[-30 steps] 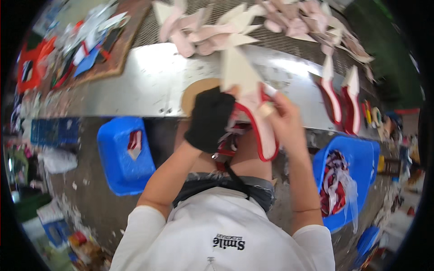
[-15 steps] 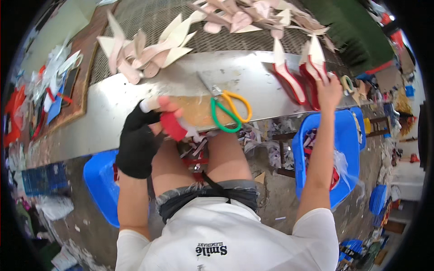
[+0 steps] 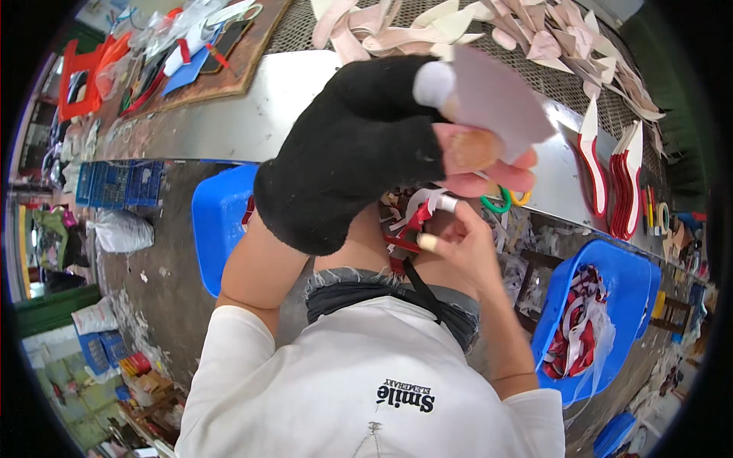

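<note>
My left hand [image 3: 366, 145], in a black fingerless glove with a white wrap on one fingertip, is raised above the bench edge. Its bare thumb and fingers pinch a flat mauve-grey piece of sheet material [image 3: 500, 103]. Below it, my right hand [image 3: 463, 237] is over my lap, thumb and forefinger apart, with pale wraps on both tips. Red and white strips [image 3: 412, 221] lie right beside those fingertips; I see no clear grip on them. Scissors [image 3: 496, 200] with green and yellow handles are mostly hidden behind my left hand.
Red-edged white pointed shoe pieces [image 3: 628, 183] rest on the metal bench [image 3: 294, 84], right. Pale pink cut pieces [image 3: 412, 27] cover the mesh behind. Blue bins stand left [image 3: 221, 221] and right [image 3: 550, 351], the right one holding red and white scraps [image 3: 584, 320].
My right hand has left the red-edged shoe pieces and come down to my lap. The left hand has risen with its piece, whose mauve-grey face now shows. The view has shifted.
</note>
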`<state>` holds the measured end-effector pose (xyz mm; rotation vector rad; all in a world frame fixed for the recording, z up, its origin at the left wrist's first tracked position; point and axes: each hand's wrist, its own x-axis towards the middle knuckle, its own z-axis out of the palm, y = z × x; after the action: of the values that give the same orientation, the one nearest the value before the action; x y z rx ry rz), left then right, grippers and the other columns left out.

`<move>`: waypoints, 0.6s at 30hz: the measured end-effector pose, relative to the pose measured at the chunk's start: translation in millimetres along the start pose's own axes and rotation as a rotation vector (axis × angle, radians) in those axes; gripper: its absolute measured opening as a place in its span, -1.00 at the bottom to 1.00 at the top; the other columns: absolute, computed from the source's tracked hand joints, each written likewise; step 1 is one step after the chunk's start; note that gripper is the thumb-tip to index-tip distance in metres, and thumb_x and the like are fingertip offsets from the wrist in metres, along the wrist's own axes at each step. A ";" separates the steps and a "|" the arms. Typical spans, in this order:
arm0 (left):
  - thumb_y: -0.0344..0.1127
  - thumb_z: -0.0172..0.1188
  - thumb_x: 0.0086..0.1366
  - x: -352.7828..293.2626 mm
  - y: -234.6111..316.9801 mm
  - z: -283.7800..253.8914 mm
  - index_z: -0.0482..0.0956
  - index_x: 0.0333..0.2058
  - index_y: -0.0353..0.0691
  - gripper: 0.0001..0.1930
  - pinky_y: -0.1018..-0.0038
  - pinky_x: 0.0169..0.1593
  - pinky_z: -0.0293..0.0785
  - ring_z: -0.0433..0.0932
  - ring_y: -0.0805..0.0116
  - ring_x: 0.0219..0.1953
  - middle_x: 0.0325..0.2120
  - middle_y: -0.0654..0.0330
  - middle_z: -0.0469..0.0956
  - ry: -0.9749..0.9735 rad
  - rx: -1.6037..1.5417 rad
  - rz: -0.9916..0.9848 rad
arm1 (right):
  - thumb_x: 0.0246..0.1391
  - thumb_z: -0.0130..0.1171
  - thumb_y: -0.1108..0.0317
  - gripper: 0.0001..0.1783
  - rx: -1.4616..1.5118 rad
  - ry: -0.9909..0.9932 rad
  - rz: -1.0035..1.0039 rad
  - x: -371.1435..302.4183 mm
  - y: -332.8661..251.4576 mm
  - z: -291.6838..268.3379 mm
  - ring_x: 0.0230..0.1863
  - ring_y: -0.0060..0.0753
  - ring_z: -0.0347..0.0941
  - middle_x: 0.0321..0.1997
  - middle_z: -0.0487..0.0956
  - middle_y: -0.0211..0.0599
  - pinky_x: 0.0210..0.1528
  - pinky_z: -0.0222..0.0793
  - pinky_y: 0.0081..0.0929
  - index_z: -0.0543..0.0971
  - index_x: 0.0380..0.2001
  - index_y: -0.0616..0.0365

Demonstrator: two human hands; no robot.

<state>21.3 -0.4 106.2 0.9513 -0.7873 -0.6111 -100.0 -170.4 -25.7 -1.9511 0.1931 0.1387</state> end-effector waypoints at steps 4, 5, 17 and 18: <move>-0.07 0.16 0.24 -11.6 22.8 13.4 0.49 -0.26 -0.17 -0.71 0.63 -0.56 0.46 0.63 0.19 -0.39 -0.31 -0.04 0.52 0.081 0.106 -0.020 | -0.19 0.35 0.56 -0.52 0.319 0.153 -0.084 9.0 13.1 28.1 -0.55 -0.76 0.36 -0.17 0.44 -0.43 -0.58 0.22 -0.75 0.50 -0.11 0.24; -0.04 0.13 0.26 -14.2 27.3 15.9 0.48 -0.26 -0.15 -0.71 0.65 -0.59 0.42 0.62 0.22 -0.41 -0.33 -0.03 0.51 0.084 0.135 0.008 | -0.12 0.27 0.59 -0.57 0.334 0.117 -0.186 10.0 15.3 30.3 -0.55 -0.76 0.37 -0.18 0.48 -0.40 -0.59 0.23 -0.75 0.49 -0.10 0.25; -0.26 -0.08 0.37 -133.4 171.9 -80.2 0.41 -0.25 -0.25 -0.81 0.69 -0.79 0.21 0.23 0.54 -0.82 -0.45 0.28 0.49 0.246 -0.175 0.674 | -0.10 0.32 0.32 -0.76 0.199 -0.550 0.022 -57.6 16.5 -121.0 -0.38 -0.56 0.49 -0.46 0.57 -0.36 -0.29 0.39 -0.56 0.57 -0.41 0.28; -0.28 -0.08 0.36 -155.0 183.6 -87.3 0.43 -0.28 -0.27 -0.81 0.67 -0.79 0.23 0.23 0.53 -0.83 -0.46 0.27 0.51 0.392 -0.126 0.799 | -0.15 0.33 0.39 -0.73 0.249 -0.463 0.010 -73.6 25.7 -148.8 -0.39 -0.55 0.49 -0.45 0.57 -0.36 -0.33 0.40 -0.57 0.56 -0.35 0.29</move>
<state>23.8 241.4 189.0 0.5412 -0.6898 0.2179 -176.4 -312.6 21.0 -1.6215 -0.0831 0.5404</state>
